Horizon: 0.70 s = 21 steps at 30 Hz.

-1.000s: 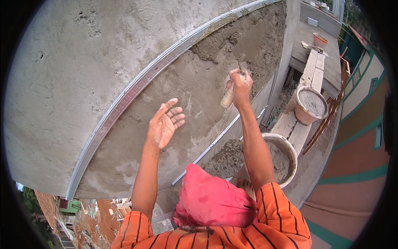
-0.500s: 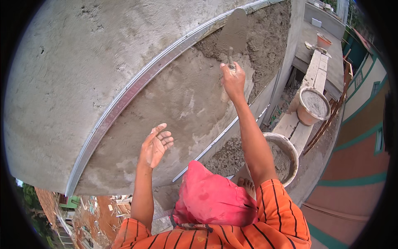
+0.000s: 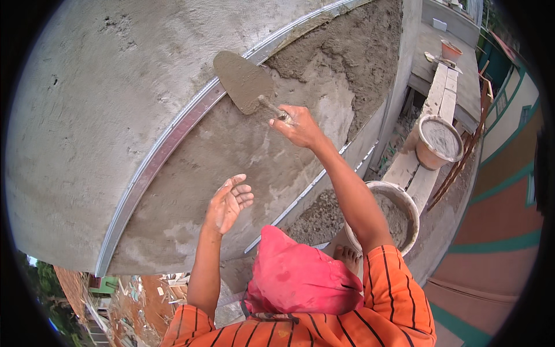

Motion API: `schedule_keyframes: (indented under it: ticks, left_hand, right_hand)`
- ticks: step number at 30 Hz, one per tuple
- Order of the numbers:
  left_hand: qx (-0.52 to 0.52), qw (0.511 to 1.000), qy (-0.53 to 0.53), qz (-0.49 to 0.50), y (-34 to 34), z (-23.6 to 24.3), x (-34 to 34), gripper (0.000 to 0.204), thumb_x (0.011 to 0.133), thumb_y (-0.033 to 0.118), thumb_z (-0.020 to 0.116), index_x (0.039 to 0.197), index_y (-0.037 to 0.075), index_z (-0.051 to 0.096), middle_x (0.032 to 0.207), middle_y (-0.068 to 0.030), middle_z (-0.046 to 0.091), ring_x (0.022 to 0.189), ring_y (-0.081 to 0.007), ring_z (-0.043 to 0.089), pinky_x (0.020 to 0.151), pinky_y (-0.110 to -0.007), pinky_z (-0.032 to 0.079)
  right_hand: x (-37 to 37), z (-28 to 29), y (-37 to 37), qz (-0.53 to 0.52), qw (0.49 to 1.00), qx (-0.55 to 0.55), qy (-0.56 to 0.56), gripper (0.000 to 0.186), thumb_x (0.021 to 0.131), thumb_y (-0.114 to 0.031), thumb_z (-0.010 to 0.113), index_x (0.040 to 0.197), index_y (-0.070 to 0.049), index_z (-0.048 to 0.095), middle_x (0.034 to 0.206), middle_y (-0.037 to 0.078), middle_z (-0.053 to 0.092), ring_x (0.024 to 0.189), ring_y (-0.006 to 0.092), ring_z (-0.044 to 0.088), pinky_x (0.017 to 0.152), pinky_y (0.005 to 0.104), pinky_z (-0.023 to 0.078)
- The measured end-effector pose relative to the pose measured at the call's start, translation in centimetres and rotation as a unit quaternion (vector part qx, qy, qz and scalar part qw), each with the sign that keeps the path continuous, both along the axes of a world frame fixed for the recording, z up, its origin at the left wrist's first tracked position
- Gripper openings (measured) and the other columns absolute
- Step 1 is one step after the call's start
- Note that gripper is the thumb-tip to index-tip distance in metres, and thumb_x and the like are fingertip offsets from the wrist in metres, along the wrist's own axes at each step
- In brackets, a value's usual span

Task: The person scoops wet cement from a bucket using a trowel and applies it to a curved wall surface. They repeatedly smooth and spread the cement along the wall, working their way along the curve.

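My right hand (image 3: 295,125) grips the handle of a trowel (image 3: 240,78), whose mortar-smeared blade lies flat over the wall beside the long metal guide strip (image 3: 163,147). My left hand (image 3: 230,202) is lower, fingers apart and holding nothing, in front of the damp plaster (image 3: 179,191). Rough wet mortar (image 3: 358,46) covers the upper right of the framed band, bordering the smoother surface. Another pale strip (image 3: 298,199) runs along the band's lower edge.
A large mortar bucket (image 3: 415,225) stands by my bare foot (image 3: 346,258). Right of the wall, a plank walkway (image 3: 402,173) bears another bucket (image 3: 433,161); a smaller orange bucket (image 3: 451,54) is farther back. Rubble lies lower left, and a painted building (image 3: 497,225) lines the right side.
My right hand with the trowel has swung left across the band, the blade now reaching the metal strip. My left hand dropped, then shifted slightly right, still open.
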State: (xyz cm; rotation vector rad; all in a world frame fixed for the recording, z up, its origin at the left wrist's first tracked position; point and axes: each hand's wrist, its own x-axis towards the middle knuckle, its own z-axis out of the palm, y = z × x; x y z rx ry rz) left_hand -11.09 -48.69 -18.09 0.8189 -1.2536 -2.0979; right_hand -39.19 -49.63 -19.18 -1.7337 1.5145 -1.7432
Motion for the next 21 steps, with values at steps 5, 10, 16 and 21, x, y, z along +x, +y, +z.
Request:
schedule_keyframes:
  ticks: [5, 10, 16, 21]
  left_hand:
    - [0.014, 1.0, -0.01, -0.007, -3.2, -0.2, -3.2, 0.039, 0.095, 0.033, 0.052, 0.122, 0.005, 0.051, 0.099, -0.0073, 0.064, 0.092, -0.019, 0.062, 0.082, -0.033, 0.049]
    - [-0.005, 0.981, 0.182, -0.07, -7.6, 5.1, -15.1, 0.034, 0.098, 0.028, 0.049, 0.122, 0.005, 0.055, 0.099, -0.0023, 0.065, 0.092, -0.0159, 0.062, 0.084, -0.034, 0.05]
    - [0.036, 0.927, 0.36, -0.103, -10.2, 7.1, -20.9, 0.023, 0.1, 0.024, 0.045, 0.106, 0.008, 0.06, 0.089, -0.0022, 0.065, 0.087, -0.0177, 0.062, 0.084, -0.037, 0.049]
    - [0.035, 0.923, 0.374, -0.085, -10.0, 6.5, -20.9, 0.021, 0.1, 0.018, 0.042, 0.092, 0.009, 0.058, 0.081, -0.0025, 0.062, 0.081, -0.0193, 0.06, 0.081, -0.039, 0.048]
  right_hand:
    - [2.7, 1.0, 5.4, 0.059, 0.998, 0.008, -0.009, 0.021, 0.082, -0.022, 0.068, 0.081, -0.002, 0.06, 0.063, 0.007, 0.055, 0.059, 0.0139, 0.054, 0.056, 0.0316, 0.043]
    - [0.3, -1.2, 16.5, -0.067, 0.97, 0.093, -0.214, 0.02, 0.085, -0.022, 0.066, 0.081, -0.004, 0.058, 0.063, -0.001, 0.052, 0.056, 0.0078, 0.05, 0.051, 0.0266, 0.039]
    - [-2.8, -3.8, 29.8, -0.239, 0.915, 0.263, -0.191, 0.024, 0.085, -0.024, 0.066, 0.087, -0.001, 0.06, 0.065, -0.001, 0.054, 0.055, 0.0067, 0.049, 0.051, 0.024, 0.041]
    - [-1.9, -6.9, 35.3, -0.303, 0.878, 0.321, -0.185, 0.03, 0.085, -0.028, 0.067, 0.085, 0.0, 0.06, 0.063, 0.001, 0.054, 0.056, 0.0091, 0.051, 0.053, 0.0274, 0.042]
